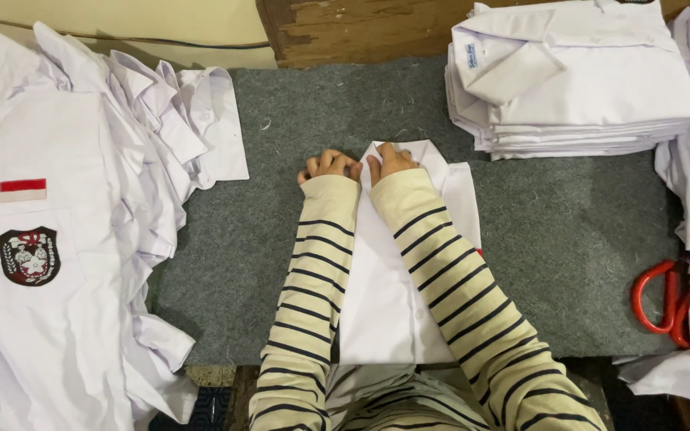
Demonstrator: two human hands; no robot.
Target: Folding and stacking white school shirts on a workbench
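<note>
Just two hands [358, 165], one white shirt [397, 295].

Soft, even light falls from above, slightly cool, so the white shirts read faintly lilac. The folded shirt stack [573, 76] throws a thin shadow onto the grey felt mat [281, 239] below it. No glare; whites hold their creases. Focus is sharp on the mat's fibres. Below the mat's near edge the frame darkens.
</note>
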